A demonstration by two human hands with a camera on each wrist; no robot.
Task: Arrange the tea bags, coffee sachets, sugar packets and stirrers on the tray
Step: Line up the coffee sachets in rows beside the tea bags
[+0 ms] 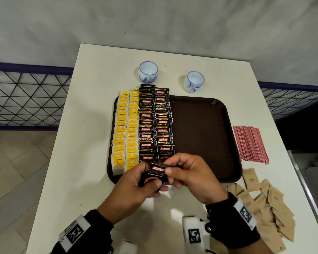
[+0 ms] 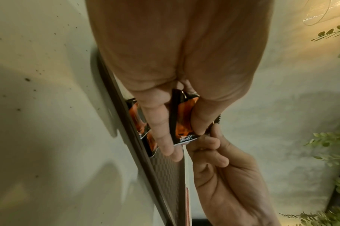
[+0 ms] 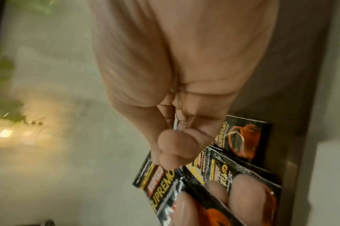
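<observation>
A dark brown tray (image 1: 206,125) lies on the white table. Its left side carries two columns of yellow tea bags (image 1: 126,132) and two columns of black coffee sachets (image 1: 154,123). Over the tray's near edge my left hand (image 1: 136,182) grips a small stack of coffee sachets (image 1: 157,174), thumb across the front. My right hand (image 1: 184,171) pinches the top corner of the stack's front sachet (image 3: 161,177). The left wrist view shows the sachets (image 2: 184,119) clamped between my fingers. Red stirrers (image 1: 251,143) and brown sugar packets (image 1: 268,204) lie on the table right of the tray.
Two small blue-and-white cups (image 1: 148,71) (image 1: 194,81) stand behind the tray. The tray's right half (image 1: 200,143) is bare. The table's right edge (image 1: 301,180) runs close to the sugar packets. A wire fence (image 1: 26,99) stands to the left.
</observation>
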